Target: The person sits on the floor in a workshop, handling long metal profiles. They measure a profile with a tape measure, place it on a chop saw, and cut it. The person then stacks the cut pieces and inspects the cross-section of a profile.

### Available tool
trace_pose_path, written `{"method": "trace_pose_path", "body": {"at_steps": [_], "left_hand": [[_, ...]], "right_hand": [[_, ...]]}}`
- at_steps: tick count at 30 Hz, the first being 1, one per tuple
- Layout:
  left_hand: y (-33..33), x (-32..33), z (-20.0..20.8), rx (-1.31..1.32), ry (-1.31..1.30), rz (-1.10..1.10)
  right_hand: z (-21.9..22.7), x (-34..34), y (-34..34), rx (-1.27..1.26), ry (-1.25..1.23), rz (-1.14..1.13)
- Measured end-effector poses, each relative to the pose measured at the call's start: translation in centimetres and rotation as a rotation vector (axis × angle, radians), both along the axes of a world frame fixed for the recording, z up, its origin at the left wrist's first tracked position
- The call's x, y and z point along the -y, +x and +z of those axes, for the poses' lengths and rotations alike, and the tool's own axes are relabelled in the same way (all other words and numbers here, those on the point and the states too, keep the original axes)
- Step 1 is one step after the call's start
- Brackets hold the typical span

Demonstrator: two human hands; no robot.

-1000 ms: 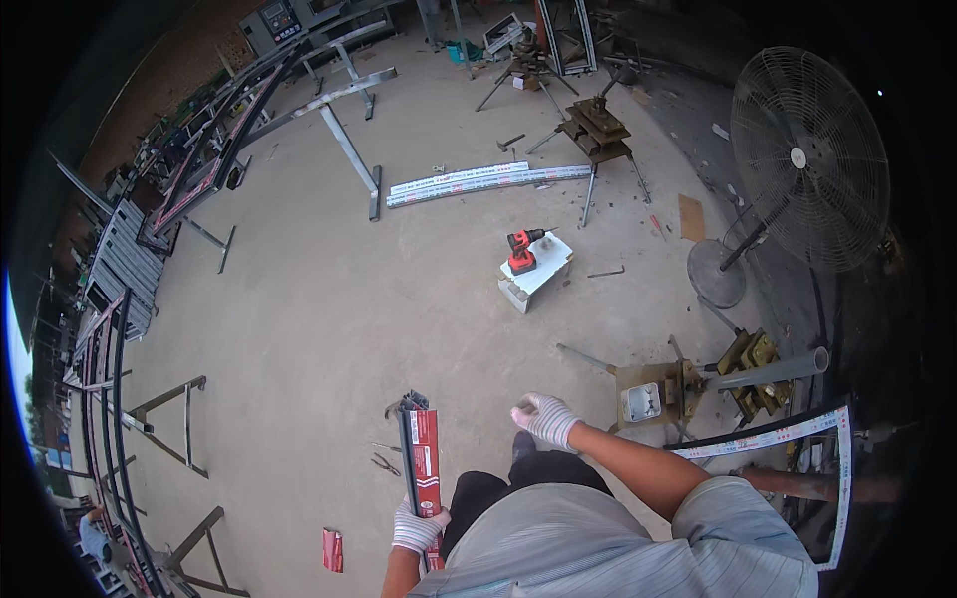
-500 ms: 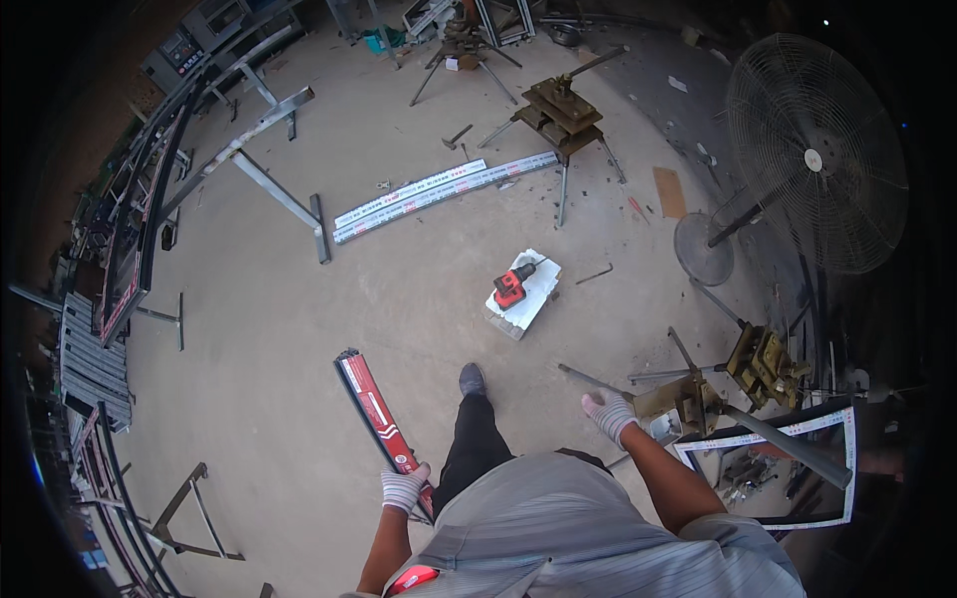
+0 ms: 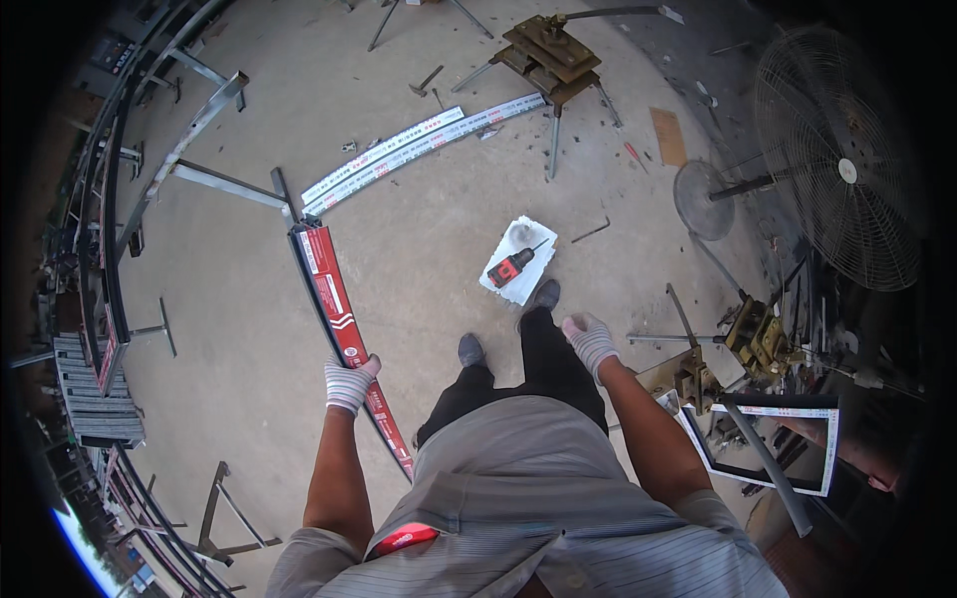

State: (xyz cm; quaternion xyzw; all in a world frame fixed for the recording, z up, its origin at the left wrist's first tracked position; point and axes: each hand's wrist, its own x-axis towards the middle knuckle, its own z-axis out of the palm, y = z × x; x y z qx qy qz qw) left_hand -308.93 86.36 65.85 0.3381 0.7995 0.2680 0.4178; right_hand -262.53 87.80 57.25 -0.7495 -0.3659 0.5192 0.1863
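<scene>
My left hand (image 3: 351, 383), in a striped knit glove, is closed around a long aluminium profile (image 3: 344, 321) with red printed film and a dark side. The profile slants from beside my hip away to the far left, its far end near the pale strips on the floor. My right hand (image 3: 590, 339), gloved alike, hangs in front of my right leg with its fingers curled and nothing visible in them. Ahead of my feet a red and black cordless drill (image 3: 510, 267) lies on a white foam block (image 3: 526, 239).
Printed-film profiles (image 3: 419, 149) lie on the floor ahead, by a hammer (image 3: 427, 80). Metal presses on legs (image 3: 553, 55) stand ahead and at right (image 3: 763, 334). A large fan (image 3: 845, 169) and a framed panel (image 3: 768, 409) are at right. Metal racks (image 3: 209, 120) stand at left.
My left hand has raised the red profile and brought it forward and left. My right hand has moved slightly inward and forward. The right foot has come into view beside the foam block.
</scene>
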Motion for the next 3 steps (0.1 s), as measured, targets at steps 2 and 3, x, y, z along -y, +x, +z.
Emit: {"method": "trace_pose_path", "body": {"at_steps": [2,3], "left_hand": [[1.2,-2.7,-0.3,-0.024,0.028,-0.07],[2.1,-4.2,-0.5,-0.026,0.037,-0.057]], "right_hand": [[-0.8,-2.4,0.0,0.025,-0.007,0.049],[-0.7,-4.7,0.1,0.066,0.014,0.102]]}}
